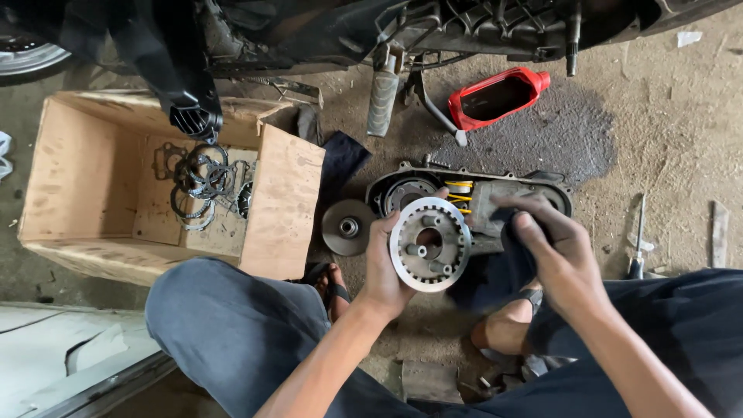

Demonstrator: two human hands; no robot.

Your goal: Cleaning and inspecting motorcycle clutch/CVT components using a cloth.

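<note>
A dirty concrete workshop floor [665, 155] fills the frame, stained dark in the upper right; nearest, the person's grey-trousered knees sit at the bottom edge; at centre the left hand [385, 267] grips a round toothed metal drum [429, 244] by its left rim, face up; just right of it the right hand [551, 246] is clenched on a dark cloth [507, 267]; beyond lie an open engine cover [472, 197], a small pulley disc [347, 227], a wooden box [85, 178] of gaskets at left, and a red container [499, 97] further up.
</note>
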